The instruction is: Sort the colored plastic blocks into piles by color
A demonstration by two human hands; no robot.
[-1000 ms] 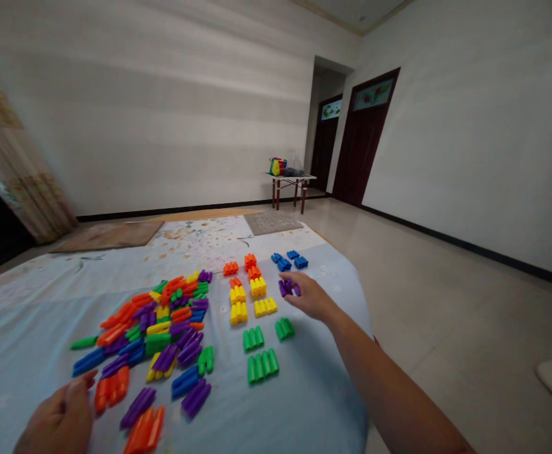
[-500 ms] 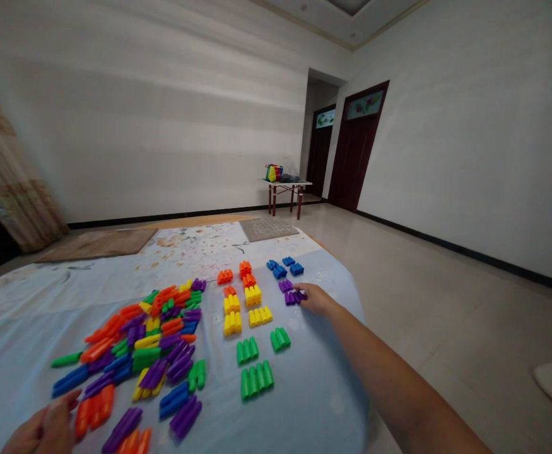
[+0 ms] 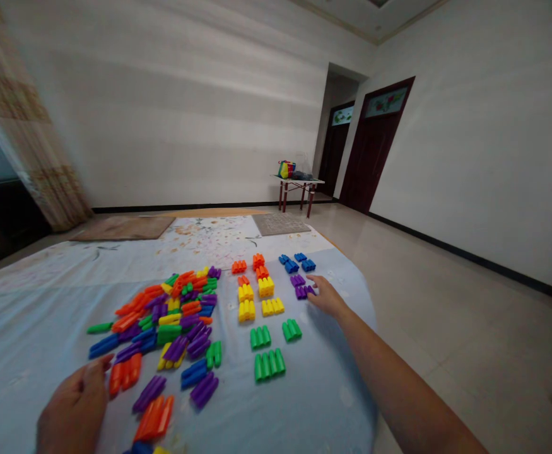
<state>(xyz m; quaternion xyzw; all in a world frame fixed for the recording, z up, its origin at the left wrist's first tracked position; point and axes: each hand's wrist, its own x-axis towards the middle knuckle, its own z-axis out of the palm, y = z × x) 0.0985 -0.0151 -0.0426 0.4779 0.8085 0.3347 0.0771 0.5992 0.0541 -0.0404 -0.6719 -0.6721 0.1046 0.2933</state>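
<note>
My right hand (image 3: pixel 327 296) is at the far right of the laid-out pieces, its thumb and index finger apart beside a purple ribbed plastic block (image 3: pixel 305 292). The thumb tip is close to that block; I cannot tell whether it touches. A second purple block (image 3: pixel 297 280) lies just beyond. At the lower left, my left hand (image 3: pixel 74 403) rests on the cloth with loosely bent fingers and nothing visible in it. Its fingertips are next to an orange block (image 3: pixel 125 373), at the near edge of a mixed pile of coloured blocks (image 3: pixel 169 320).
Sorted groups stand on the tablecloth (image 3: pixel 323 391): blue blocks (image 3: pixel 291 267), orange blocks (image 3: pixel 239 267), yellow blocks (image 3: pixel 246 310) and green blocks (image 3: pixel 270 364). Brown mats (image 3: pixel 127 228) lie at the far side. A small table (image 3: pixel 299 181) with a colourful bag stands beyond.
My right thumb and index finger have come apart from the purple block, which stays on the cloth. The view has shifted left, and more of my left hand shows.
</note>
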